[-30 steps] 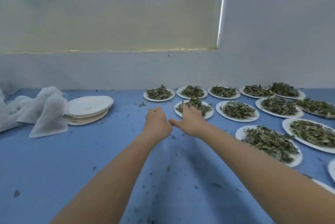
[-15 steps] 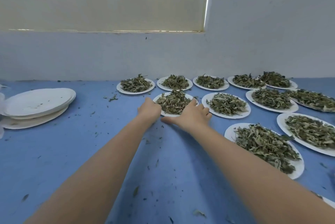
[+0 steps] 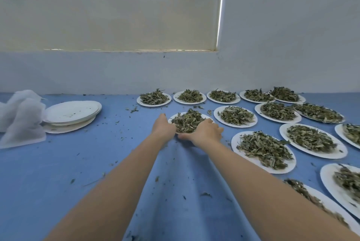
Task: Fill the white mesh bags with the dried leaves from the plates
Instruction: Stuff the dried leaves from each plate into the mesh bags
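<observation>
Paper plate (image 3: 172,118) of dried leaves (image 3: 187,120) between both hands.

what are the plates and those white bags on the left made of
The plates look like thin matte paper or pulp: white, dull, shallow pressed rims, stacked snugly. The white bags look like fine non-woven or mesh fabric: soft, crumpled, slightly translucent. Neither can be confirmed by sight.

Both arms reach forward, almost straight. The left hand (image 3: 163,129) and the right hand (image 3: 204,133) are cupped close together, thumbs nearly touching, fingers curled inward.
</observation>
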A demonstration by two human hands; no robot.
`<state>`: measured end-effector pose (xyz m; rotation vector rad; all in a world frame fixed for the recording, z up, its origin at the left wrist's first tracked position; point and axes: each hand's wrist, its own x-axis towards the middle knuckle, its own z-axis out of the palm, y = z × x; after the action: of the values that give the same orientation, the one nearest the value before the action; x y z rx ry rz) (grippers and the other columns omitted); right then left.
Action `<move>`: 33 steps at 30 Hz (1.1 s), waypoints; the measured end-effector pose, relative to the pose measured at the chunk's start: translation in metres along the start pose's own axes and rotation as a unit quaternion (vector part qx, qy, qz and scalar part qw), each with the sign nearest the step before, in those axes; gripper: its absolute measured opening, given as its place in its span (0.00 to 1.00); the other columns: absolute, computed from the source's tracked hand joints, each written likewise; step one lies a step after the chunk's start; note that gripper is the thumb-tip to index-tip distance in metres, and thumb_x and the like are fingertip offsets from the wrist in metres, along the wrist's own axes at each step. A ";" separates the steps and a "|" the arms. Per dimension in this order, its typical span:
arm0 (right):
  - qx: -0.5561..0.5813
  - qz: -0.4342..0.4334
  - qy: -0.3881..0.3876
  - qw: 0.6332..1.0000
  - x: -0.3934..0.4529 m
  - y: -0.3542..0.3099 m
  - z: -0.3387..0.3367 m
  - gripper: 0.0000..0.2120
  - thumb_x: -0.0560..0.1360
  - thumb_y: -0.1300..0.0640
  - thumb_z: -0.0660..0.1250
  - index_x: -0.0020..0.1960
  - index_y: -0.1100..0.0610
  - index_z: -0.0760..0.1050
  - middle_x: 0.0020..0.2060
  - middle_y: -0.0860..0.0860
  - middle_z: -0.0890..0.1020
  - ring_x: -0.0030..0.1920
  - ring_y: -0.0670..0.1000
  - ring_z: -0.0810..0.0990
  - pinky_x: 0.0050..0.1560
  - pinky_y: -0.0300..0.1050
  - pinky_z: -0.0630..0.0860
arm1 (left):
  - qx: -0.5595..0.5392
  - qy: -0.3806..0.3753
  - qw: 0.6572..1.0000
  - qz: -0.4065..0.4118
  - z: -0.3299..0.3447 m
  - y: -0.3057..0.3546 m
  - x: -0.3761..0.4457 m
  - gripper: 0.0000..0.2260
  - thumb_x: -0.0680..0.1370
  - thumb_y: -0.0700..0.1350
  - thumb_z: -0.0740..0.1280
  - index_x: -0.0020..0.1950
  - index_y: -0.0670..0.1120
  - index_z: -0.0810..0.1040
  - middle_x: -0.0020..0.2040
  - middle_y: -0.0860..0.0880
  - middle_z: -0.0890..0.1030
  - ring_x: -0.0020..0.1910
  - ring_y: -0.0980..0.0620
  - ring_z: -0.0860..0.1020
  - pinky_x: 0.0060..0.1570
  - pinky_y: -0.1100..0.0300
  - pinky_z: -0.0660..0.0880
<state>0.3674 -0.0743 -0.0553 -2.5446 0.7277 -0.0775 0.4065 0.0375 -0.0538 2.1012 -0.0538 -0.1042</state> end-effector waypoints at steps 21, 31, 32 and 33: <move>-0.016 -0.096 -0.009 0.995 -0.184 0.068 -0.023 0.54 0.61 0.28 0.69 0.72 0.59 0.52 0.67 0.60 0.66 0.68 0.62 0.61 0.63 0.55 0.63 | -0.060 0.023 0.998 -0.012 -0.034 -0.021 -0.211 0.17 0.73 0.29 0.56 0.32 0.46 0.53 0.32 0.48 0.55 0.30 0.51 0.52 0.30 0.60 0.51; -0.043 -0.104 -0.039 0.993 -0.202 0.079 -0.001 0.59 0.61 0.28 0.69 0.76 0.58 0.45 0.72 0.61 0.58 0.71 0.63 0.57 0.68 0.57 0.58 | -0.057 0.030 0.997 -0.051 -0.032 -0.044 -0.236 0.14 0.77 0.33 0.57 0.60 0.44 0.70 0.56 0.45 0.71 0.40 0.48 0.70 0.37 0.56 0.66; -0.042 -0.103 -0.044 0.993 -0.204 0.078 -0.002 0.60 0.60 0.28 0.69 0.76 0.59 0.44 0.73 0.63 0.55 0.72 0.64 0.55 0.69 0.58 0.56 | -0.050 0.034 0.997 -0.047 -0.033 -0.042 -0.238 0.09 0.77 0.33 0.57 0.47 0.47 0.69 0.46 0.48 0.68 0.39 0.48 0.67 0.38 0.55 0.64; -0.039 -0.103 -0.050 0.993 -0.205 0.076 -0.004 0.61 0.59 0.28 0.70 0.76 0.59 0.43 0.74 0.65 0.51 0.73 0.65 0.53 0.70 0.59 0.55 | -0.046 0.041 0.997 -0.049 -0.033 -0.044 -0.236 0.14 0.77 0.33 0.58 0.38 0.50 0.62 0.39 0.52 0.62 0.38 0.50 0.65 0.40 0.55 0.62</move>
<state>0.1543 -0.0274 -0.0722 -2.6704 0.4358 0.0094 0.1747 0.1075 -0.0623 2.0129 0.1014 -0.0781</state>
